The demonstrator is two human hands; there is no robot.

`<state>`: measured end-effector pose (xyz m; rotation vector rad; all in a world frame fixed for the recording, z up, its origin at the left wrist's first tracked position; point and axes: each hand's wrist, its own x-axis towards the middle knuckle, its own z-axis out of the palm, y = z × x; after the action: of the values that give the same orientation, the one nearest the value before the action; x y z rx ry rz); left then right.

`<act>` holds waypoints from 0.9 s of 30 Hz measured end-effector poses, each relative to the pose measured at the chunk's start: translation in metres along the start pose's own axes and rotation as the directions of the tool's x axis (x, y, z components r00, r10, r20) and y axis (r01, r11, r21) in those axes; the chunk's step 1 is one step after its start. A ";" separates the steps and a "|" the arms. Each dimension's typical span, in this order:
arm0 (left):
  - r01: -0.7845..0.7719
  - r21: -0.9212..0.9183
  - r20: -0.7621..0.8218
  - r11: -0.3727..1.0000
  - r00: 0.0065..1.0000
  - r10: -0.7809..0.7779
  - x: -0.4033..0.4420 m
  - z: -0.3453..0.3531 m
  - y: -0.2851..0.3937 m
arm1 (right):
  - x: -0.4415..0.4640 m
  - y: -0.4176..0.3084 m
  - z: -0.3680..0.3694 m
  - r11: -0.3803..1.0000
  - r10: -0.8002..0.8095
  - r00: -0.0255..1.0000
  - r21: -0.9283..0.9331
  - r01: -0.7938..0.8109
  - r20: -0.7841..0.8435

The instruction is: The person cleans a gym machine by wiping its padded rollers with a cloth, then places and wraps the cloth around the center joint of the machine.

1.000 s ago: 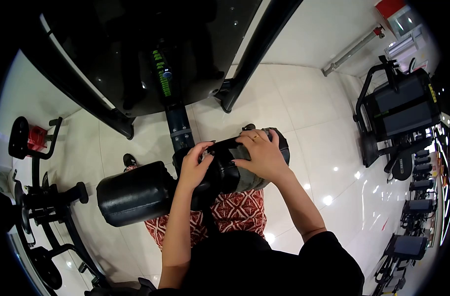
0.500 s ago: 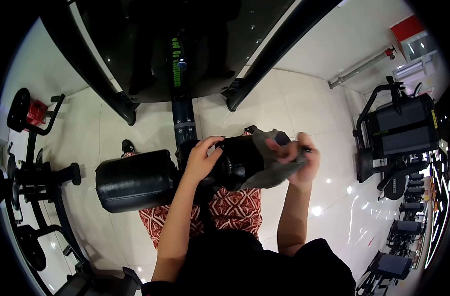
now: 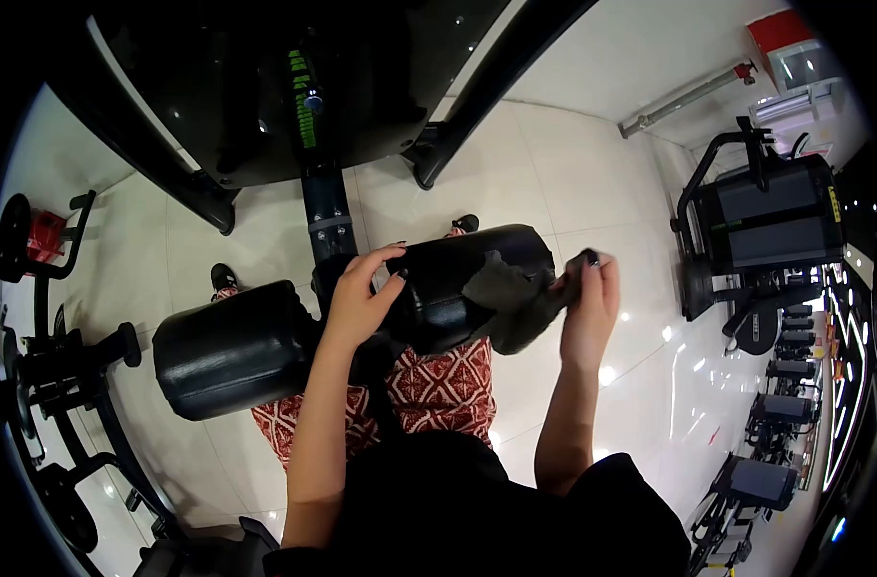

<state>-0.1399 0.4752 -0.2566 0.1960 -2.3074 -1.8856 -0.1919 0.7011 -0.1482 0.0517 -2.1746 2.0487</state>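
Your left hand point(image 3: 359, 298) rests on the inner end of the right padded roller point(image 3: 436, 274), fingers spread and bent, not closed on anything visible. Your right hand point(image 3: 590, 313), just off the roller's outer end, pinches one end of a gray cloth point(image 3: 496, 284). Cloth lies over the roller's outer half, a fold hanging down the near side. Judgement: steady the roller with the left; draw the cloth snug and flat to the curve, no bunching. Cloth's long axis runs roughly along the roller, gripped end pointing right. Roller lies left to right, outer end angled slightly away from you. Farther out: left padded roller point(image 3: 231, 351), black post point(image 3: 328, 207) ahead, tiled floor point(image 3: 525, 163) below.
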 end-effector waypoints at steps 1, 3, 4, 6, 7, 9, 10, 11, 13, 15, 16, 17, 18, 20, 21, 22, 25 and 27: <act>-0.023 0.006 0.006 1.000 1.000 0.023 0.001 0.000 -0.001 | -0.006 0.008 -0.004 0.996 0.063 0.998 0.067 -0.063 0.001; -0.062 0.001 -0.006 0.998 0.998 0.062 0.001 0.001 -0.004 | -0.018 0.013 -0.016 0.966 0.042 0.989 0.259 -0.004 -0.139; -0.050 -0.004 -0.003 0.999 0.999 0.050 0.002 0.001 -0.003 | -0.019 0.010 -0.025 0.961 -0.022 0.971 0.263 0.087 -0.239; -0.040 -0.006 -0.002 0.999 0.999 0.040 0.003 0.002 -0.007 | -0.016 -0.005 -0.039 0.939 -0.143 0.899 0.230 0.255 -0.414; -0.009 -0.022 0.003 1.000 1.000 0.009 0.003 0.002 -0.007 | -0.013 -0.016 -0.042 0.924 -0.199 0.852 0.198 0.328 -0.485; 0.017 -0.029 0.012 0.999 1.000 -0.017 0.004 0.001 -0.007 | -0.010 -0.029 -0.044 0.903 -0.372 0.823 0.039 0.429 -0.429; 0.042 -0.032 0.023 0.999 0.999 -0.041 0.003 0.001 -0.007 | -0.008 -0.027 -0.040 0.935 -0.341 0.877 -0.026 0.354 -0.340; 0.045 -0.025 0.030 0.999 0.999 -0.044 0.003 0.001 -0.008 | -0.007 -0.023 -0.034 0.954 -0.299 0.921 -0.094 0.284 -0.249; 0.027 -0.002 0.027 1.000 0.999 -0.027 0.003 0.000 -0.007 | -0.008 0.000 -0.013 0.981 -0.063 0.992 -0.192 0.042 -0.108; 0.032 0.026 0.031 0.999 0.999 -0.033 0.003 0.000 -0.005 | -0.022 0.033 0.006 0.860 -0.101 0.990 -0.492 0.136 0.096; 0.040 0.045 0.032 0.998 0.999 -0.042 0.003 0.000 -0.002 | -0.029 0.035 0.020 0.834 -0.068 0.985 -0.533 0.143 0.158; 0.026 0.052 0.042 0.998 0.999 -0.028 0.003 -0.001 -0.002 | -0.036 0.038 0.029 0.826 0.034 0.980 -0.558 0.082 0.195; 0.014 0.047 0.046 0.999 0.999 -0.017 0.003 -0.001 -0.002 | -0.042 0.039 0.036 0.773 -0.058 0.976 -0.610 0.176 0.208; 0.002 0.044 0.055 0.999 0.998 -0.004 0.003 -0.001 -0.003 | -0.052 0.041 0.043 0.789 -0.038 0.975 -0.593 0.164 0.220; 0.007 0.049 0.063 0.999 0.998 -0.010 0.003 -0.001 -0.001 | -0.056 0.040 0.045 0.793 -0.030 0.972 -0.586 0.164 0.231; 0.017 0.041 0.060 0.999 0.998 -0.020 0.003 0.000 0.001 | -0.061 0.040 0.046 0.794 -0.019 0.974 -0.589 0.151 0.224; 0.011 0.044 0.065 0.999 0.998 -0.014 0.004 0.000 0.006 | -0.065 0.041 0.049 0.759 -0.162 0.927 -0.558 0.336 0.338; 0.000 0.058 0.077 0.998 0.997 -0.004 0.003 -0.001 0.007 | -0.065 0.040 0.051 0.669 -0.275 0.851 -0.547 0.504 0.448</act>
<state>-0.1427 0.4749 -0.2495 0.1340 -2.4148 -1.8602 -0.1377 0.6481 -0.1996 0.7674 -2.6453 1.0174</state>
